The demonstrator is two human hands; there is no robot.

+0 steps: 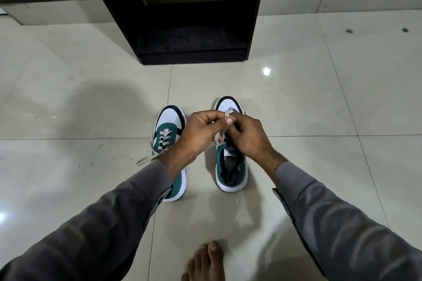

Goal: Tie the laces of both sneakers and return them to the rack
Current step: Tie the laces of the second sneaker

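Both hands, the left hand (196, 134) and right hand (247, 134), pinch the lace (219, 140) of the right sneaker (230, 166) mid-knot, so next, I judge, comes drawing the loop snug; the left sneaker (167, 137) at nine o'clock lies loose-laced, the rack (182, 18) at twelve.

No readable text; the right sneaker's tongue label (230, 152) is too blurred to read

Single head-worn wide-angle view.
Looks forward and steeply down, close over both hands, toward the shoe rack (182, 7) beyond.
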